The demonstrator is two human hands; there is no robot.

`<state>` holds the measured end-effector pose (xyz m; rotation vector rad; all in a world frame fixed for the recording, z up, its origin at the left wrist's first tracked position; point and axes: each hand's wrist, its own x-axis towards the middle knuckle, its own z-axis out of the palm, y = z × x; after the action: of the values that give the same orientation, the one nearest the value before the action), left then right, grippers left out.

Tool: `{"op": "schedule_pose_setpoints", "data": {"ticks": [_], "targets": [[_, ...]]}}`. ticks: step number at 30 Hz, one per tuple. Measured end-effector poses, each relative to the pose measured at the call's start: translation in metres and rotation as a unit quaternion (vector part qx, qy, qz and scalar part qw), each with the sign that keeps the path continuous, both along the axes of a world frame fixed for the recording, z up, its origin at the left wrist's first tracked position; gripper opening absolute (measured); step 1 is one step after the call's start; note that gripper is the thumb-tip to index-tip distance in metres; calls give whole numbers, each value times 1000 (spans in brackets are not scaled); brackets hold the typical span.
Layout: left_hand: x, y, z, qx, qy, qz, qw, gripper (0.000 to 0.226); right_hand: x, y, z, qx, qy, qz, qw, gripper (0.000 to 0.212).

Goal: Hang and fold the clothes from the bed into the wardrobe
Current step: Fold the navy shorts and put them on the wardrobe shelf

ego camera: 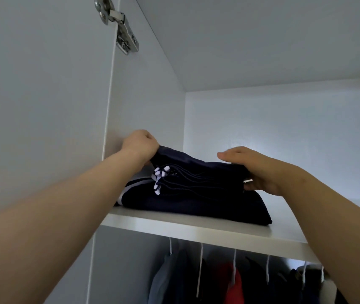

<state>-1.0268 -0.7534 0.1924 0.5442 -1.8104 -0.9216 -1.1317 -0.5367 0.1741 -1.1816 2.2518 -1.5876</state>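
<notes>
Folded navy garment (198,174) sits atop a second dark folded piece (196,207) with a white stripe, on the wardrobe's top shelf (196,231). At the bundle's 9 o'clock, the left hand (140,144) bunches one end in a closed fist. At 3 o'clock the right hand (253,170) clamps the other end, fingers flat on top and thumb beneath, apparently to keep the folds from slipping. White-tipped drawstrings (159,178) dangle in front. Hung clothes (231,279) show below the shelf, at 6 o'clock.
</notes>
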Motion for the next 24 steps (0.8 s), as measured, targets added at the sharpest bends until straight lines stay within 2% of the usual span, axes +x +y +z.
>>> {"op": "schedule_pose_setpoints", "data": {"ticks": [3,5,7,9,11,13,15,17,19,20,22,23,24], "targets": [[4,5,6,73,33,-61,995,24,-1,2,1,39,33,68,996,29],[6,8,8,97,49,-86,990,25,-5,3,0,47,64,39,996,18],[9,12,12,101,62,-89,989,24,-7,3,0,-13,94,-12,995,4],[14,11,16,47,50,-48,996,24,-7,4,3,-107,142,-52,983,6],[21,11,20,-55,31,31,997,21,-6,3,6,-194,199,-65,959,12],[30,15,24,-146,29,107,983,19,-2,2,8,-238,254,-83,934,21],[39,22,27,-220,15,169,961,21,3,3,11,-273,249,-59,927,26],[47,32,28,-270,-75,202,938,24,7,7,13,-268,180,47,945,28],[52,41,27,-287,-232,192,909,23,11,12,13,-197,97,148,964,38],[55,44,24,-293,-312,184,885,23,12,13,12,-152,75,172,970,42],[58,45,20,-334,-433,194,814,22,14,11,9,-74,78,166,980,33],[59,44,18,-369,-456,209,782,24,15,10,9,-50,87,160,982,24],[59,42,15,-399,-450,216,769,30,16,8,8,-33,97,163,981,17]]}}
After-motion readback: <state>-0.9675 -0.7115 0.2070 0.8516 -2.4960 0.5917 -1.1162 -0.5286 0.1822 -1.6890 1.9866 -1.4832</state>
